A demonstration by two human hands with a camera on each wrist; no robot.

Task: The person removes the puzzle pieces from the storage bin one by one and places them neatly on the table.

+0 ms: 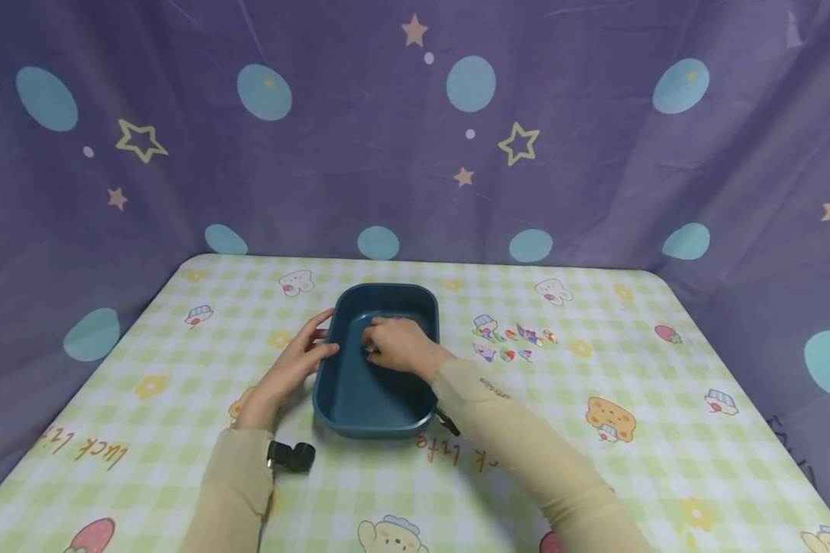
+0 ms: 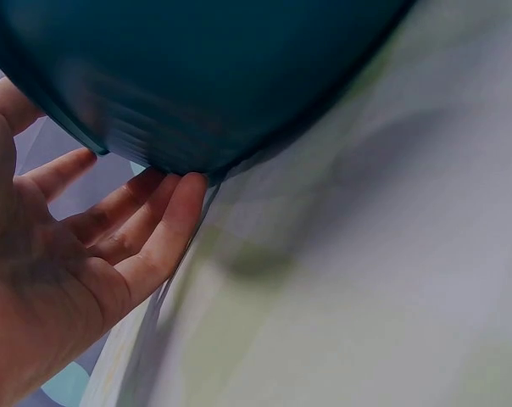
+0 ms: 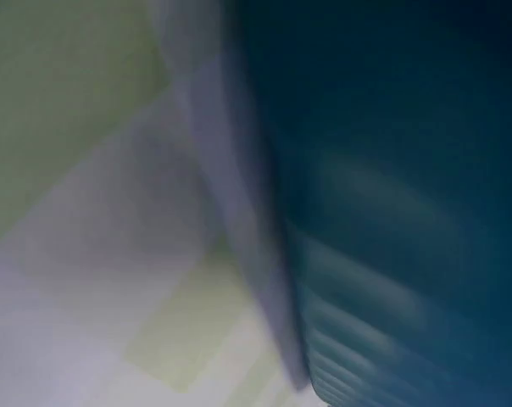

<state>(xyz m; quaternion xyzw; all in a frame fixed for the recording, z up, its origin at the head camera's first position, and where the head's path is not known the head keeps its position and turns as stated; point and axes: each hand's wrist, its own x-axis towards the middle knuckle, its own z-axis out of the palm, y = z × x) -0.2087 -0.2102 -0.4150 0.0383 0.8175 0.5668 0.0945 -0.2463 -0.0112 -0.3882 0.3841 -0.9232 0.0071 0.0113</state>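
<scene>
A deep teal plastic bin [image 1: 380, 425] with rounded corners stands on the table. My left hand [image 1: 293, 372] is at its left side; in the left wrist view, the fingers [image 2: 181, 212] are extended and touch the bin's outer wall [image 2: 197, 110]. My right hand [image 1: 401, 343] reaches inside over the right rim, its fingers curled downward around small colourful pieces, of which only bits show by the fingertips. The right wrist view has just the bin's outer wall [image 3: 392, 254], with the hand out of sight. Several small, flat, colourful pieces [image 1: 484, 351] lie right of the bin.
A green-and-white checked cloth with cartoon prints covers the table [image 1: 636, 476]. A purple curtain [image 1: 360, 177] with stars and dots hangs behind and at both sides. A black wrist device [image 1: 293, 457] sticks out from the left cuff.
</scene>
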